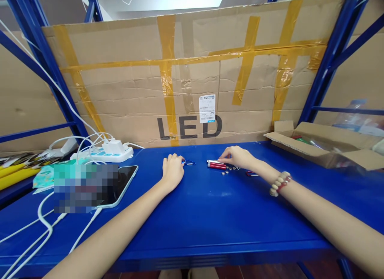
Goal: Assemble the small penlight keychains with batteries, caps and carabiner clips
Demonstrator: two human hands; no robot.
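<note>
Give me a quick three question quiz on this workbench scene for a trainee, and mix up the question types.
1. Multiple choice: what do the fingertips of the right hand touch? A) a mug B) the red cylinder C) a pair of scissors.
2. True or false: the left hand rests on the blue table right next to a small blue clip.
3. Fill in: the cardboard backing behind the table is printed with the letters ___.

Key: 1 B; 2 true; 3 LED.
</note>
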